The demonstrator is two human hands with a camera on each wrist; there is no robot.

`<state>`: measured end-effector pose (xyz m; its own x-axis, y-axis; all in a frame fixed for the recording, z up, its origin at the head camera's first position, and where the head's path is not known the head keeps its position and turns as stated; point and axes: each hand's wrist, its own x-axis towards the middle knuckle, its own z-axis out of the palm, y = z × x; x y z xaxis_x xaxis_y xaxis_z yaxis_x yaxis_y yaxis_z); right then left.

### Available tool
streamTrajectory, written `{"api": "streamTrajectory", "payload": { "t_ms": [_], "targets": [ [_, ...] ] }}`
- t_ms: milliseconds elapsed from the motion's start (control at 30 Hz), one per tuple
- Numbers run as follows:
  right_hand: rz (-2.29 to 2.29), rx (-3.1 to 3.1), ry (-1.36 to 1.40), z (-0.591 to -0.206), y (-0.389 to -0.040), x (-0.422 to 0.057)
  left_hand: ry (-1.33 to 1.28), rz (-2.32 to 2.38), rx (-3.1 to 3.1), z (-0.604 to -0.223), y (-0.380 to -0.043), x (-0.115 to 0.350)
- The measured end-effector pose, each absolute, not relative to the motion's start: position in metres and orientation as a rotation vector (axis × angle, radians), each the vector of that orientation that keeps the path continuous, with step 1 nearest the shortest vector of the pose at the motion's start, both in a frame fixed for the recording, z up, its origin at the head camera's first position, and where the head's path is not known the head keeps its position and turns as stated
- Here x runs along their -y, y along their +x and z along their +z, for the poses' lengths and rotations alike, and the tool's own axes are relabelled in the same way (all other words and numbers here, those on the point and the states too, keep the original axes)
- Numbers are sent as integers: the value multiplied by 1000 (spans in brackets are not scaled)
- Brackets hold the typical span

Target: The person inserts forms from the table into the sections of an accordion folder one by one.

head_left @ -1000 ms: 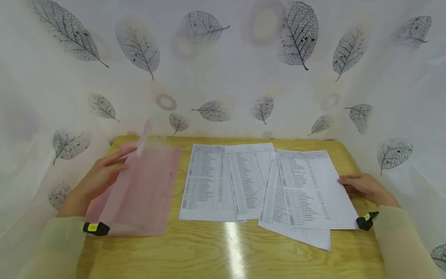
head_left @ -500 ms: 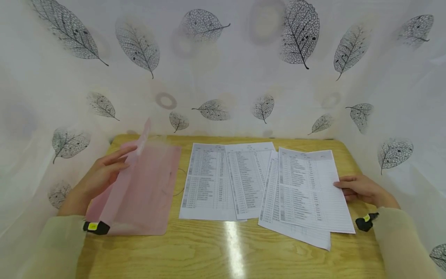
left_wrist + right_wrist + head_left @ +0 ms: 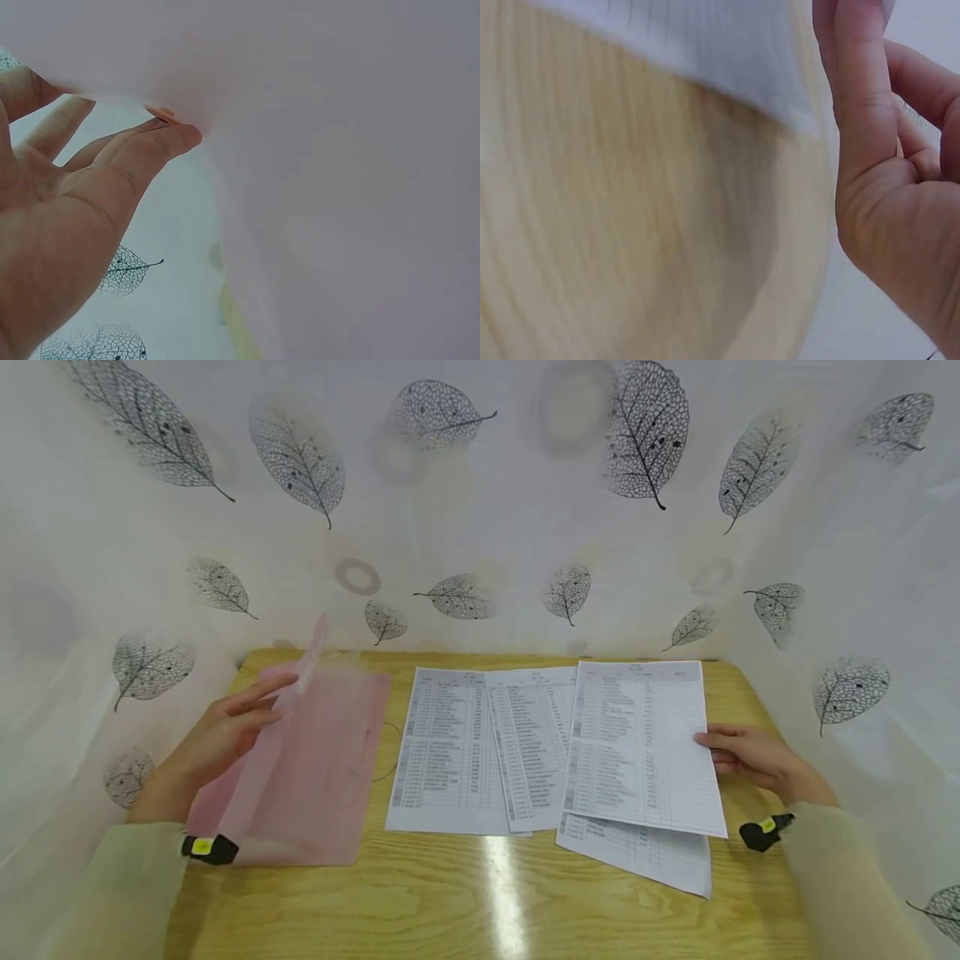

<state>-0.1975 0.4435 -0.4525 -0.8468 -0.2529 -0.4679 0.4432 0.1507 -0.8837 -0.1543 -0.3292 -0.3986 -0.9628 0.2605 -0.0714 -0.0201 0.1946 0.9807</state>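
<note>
On the left lies a pink plastic folder, its cover raised steeply. My left hand holds that cover by its outer edge. Close up in the left wrist view, the fingertips meet the pink sheet beside a small orange fastener. My right hand pinches the right edge of a printed sheet, thumb on top. This sheet overlaps another printed sheet beneath it. In the right wrist view its lower corner hangs over the wood, casting a shadow.
Two more printed sheets, a left one and a partly covered one, lie in the middle of the wooden table. A thin string loops out from the folder's right side. A leaf-patterned curtain surrounds the table.
My right hand has drawn its sheet leftward and slightly away from me, so it covers more of the neighbouring sheets. The left hand and the folder cover stay in place.
</note>
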Motion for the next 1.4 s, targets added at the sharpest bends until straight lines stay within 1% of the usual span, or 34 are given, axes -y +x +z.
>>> {"api": "streamTrajectory", "payload": {
  "t_ms": [200, 367, 733, 1033, 1400],
  "targets": [
    [-1762, -1896, 120, -435, -206, -408, 202, 1699, -2354, -391, -153, 325],
    [-1747, -1906, 68, -426, -212, -376, 157, 1664, -2357, -388, -154, 322],
    [-1734, -1942, 4, -408, -213, -317, 191, 1567, -2447, -386, -157, 320],
    [-1734, -1940, -71, -401, -219, -272, 196, 1555, -2468, -387, -155, 317],
    [-1769, -1917, -92, -393, -225, -230, 168, 1514, -2502, -388, -155, 313]
  ]
}}
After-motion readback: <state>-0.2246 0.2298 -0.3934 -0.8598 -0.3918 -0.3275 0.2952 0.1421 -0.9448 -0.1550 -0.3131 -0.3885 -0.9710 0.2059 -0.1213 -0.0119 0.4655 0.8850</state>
